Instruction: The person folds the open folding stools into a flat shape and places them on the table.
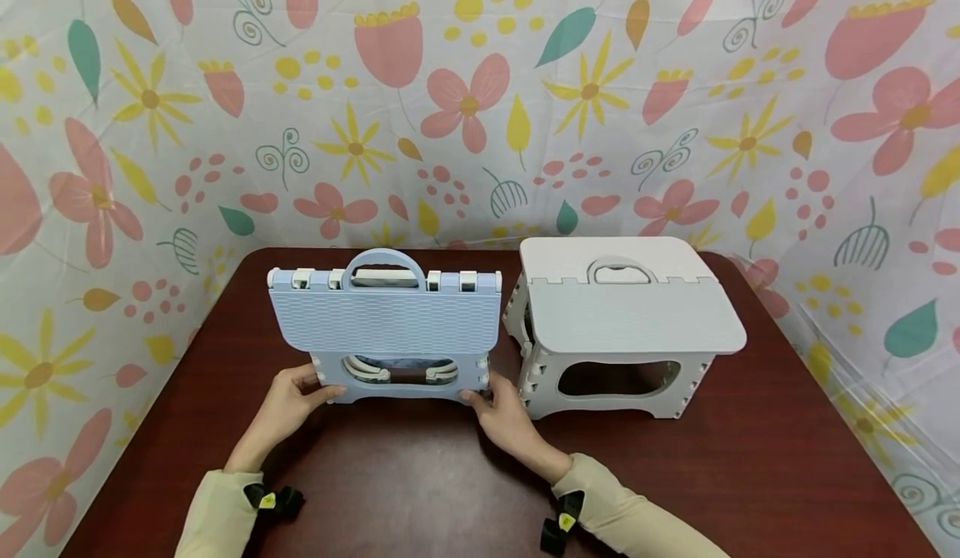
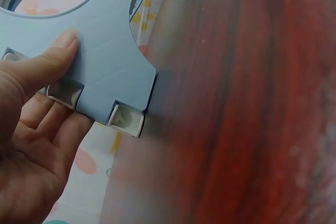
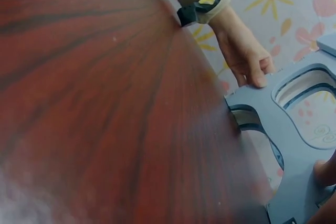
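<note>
A light blue folding stool (image 1: 386,321) stands on the table at centre left, partly folded. Its front top flap slopes down toward me, with an arched handle (image 1: 384,258) rising along the top hinge line. My left hand (image 1: 292,401) grips the left edge of the front leg panel (image 2: 105,51), thumb on its face and fingers behind the edge. On the other side my right hand (image 1: 504,416) holds the panel's right edge near the bottom, thumb in front. Only that thumb (image 3: 326,174) and a bit of the hand show in the right wrist view.
Close on the right stands a whitish folding stool (image 1: 630,321), opened out with its top flat and its handle lying in the seat. Both stools are on a dark red-brown wooden table (image 1: 420,491). A flower-patterned curtain (image 1: 465,125) hangs behind and at the sides.
</note>
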Tool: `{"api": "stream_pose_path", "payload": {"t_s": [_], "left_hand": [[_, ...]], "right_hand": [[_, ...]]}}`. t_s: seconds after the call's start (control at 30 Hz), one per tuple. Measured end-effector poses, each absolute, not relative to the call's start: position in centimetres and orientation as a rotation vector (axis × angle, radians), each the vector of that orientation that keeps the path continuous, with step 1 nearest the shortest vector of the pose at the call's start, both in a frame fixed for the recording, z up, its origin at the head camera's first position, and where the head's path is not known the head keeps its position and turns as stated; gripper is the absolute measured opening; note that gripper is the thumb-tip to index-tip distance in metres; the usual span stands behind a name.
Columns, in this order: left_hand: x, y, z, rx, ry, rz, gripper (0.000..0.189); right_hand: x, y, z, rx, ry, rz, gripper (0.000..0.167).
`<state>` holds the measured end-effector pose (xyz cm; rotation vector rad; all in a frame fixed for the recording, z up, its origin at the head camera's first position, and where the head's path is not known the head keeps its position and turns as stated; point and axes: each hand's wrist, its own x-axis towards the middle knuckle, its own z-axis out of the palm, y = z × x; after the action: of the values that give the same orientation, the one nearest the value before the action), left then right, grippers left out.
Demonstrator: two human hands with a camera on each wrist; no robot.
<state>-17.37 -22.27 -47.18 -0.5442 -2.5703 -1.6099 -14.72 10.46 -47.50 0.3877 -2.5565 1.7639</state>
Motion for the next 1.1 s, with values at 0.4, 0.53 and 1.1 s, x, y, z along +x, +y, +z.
{"api": "stream_pose_path", "payload": {"t_s": [0.4,0.53,1.1], "left_hand": [[-17.27,-22.26,-47.17,-0.511,-2.570,-1.611,0.034],[-17.14,-22.37,-47.25,-0.483,-2.539,-1.678,0.041],[-16.72,-22.27,-46.64,-0.390,-2.525,-1.584,0.034]], "right_hand": [[-14.03,10.21,-46.93,0.298,-2.618,1.651,0.046],[-13.88,10.17,-46.95,0.259,-2.618,1.653,0.053],[-13.97,10.33,-47.25,0.338,-2.519,1.586,0.040]]}}
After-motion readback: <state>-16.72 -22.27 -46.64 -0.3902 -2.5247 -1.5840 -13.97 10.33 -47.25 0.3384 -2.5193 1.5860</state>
